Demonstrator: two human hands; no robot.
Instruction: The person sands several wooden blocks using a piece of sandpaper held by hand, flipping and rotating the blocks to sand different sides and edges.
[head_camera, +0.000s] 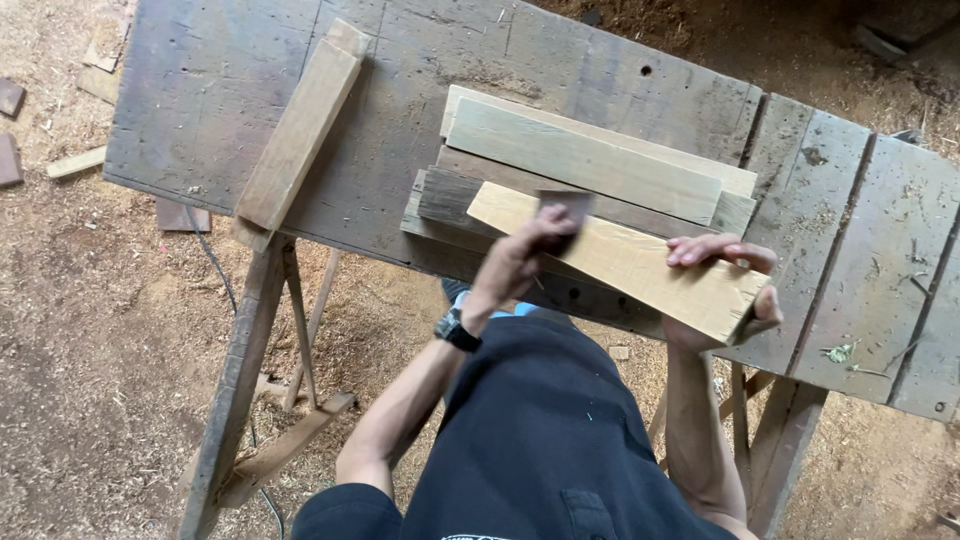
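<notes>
Grey weathered planks (590, 165) crowd the bench (200, 90); left hand (520, 255) pinches a dark sanding pad (565, 205), right hand (725, 290) grips the pale wooden board (620, 260).

No packages, labels, signs or screens show anywhere in this view.
</notes>
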